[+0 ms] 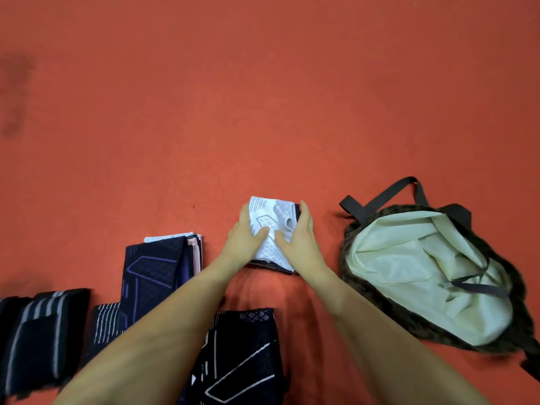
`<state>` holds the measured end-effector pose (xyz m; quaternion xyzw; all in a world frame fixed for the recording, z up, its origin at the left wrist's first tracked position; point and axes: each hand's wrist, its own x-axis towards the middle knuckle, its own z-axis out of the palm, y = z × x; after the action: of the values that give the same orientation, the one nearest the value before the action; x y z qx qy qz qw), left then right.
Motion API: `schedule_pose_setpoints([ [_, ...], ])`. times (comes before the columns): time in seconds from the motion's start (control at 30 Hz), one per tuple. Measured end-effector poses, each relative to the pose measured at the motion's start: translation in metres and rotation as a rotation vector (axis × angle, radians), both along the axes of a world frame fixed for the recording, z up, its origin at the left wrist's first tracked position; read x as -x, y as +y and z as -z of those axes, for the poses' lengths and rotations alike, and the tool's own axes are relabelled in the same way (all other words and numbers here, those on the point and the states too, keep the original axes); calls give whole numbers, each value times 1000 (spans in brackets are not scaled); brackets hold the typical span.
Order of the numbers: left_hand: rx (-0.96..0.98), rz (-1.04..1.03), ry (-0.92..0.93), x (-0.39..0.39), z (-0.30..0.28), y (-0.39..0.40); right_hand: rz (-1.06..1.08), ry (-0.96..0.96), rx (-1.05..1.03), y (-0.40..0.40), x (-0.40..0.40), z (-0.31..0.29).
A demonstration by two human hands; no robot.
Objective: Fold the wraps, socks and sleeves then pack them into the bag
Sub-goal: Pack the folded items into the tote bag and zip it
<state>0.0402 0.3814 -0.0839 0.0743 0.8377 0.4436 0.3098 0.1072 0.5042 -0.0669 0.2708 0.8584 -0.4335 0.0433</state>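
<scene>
At centre of the red mat (263, 97), both my hands are on a small folded white sleeve (270, 226) with a grey pattern. Left hand (247, 232) lies along its 9 o'clock edge, fingers straight up the side, thumb laid across the top face. Right hand (301, 238) lies along its 3 o'clock edge, fingers straight and together, thumb also on top; the two thumbs nearly meet over the middle. Neither hand is curled round the cloth: flat palms press it from both sides. A dark layer shows under the white one at the 6 o'clock edge and at the 3 o'clock edge; cannot tell whether it is a separate piece. Bag (432, 273) lies at 3 o'clock of the sleeve, near but apart from it, on its side with the mouth gaping toward me, pale lining exposed, dark furry shell round the rim, dark straps looping off at 12 o'clock and across the lining. At 9 o'clock of the sleeve, a folded stack (157, 270): navy patterned piece on top, white and pink edges showing beneath. At 6 o'clock, partly under my forearms, a black patterned piece (248, 355) with white lines. Far 8 o'clock, a dark striped wrap (41, 334); a smaller striped piece (108, 323) lies between it and the stack.
</scene>
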Motion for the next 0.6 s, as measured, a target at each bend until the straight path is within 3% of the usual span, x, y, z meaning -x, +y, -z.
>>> schedule_pose_setpoints([
  [0.1,38,31,-27,8,4,9,38,-76,-211,1,1,9],
  [0.17,51,45,-40,8,5,10,73,-120,-241,-2,1,10],
  [0.33,69,21,-46,7,-5,11,116,-113,-170,-3,1,16],
  [0.6,258,55,216,-17,-8,11,149,-24,-22,0,-5,21],
])
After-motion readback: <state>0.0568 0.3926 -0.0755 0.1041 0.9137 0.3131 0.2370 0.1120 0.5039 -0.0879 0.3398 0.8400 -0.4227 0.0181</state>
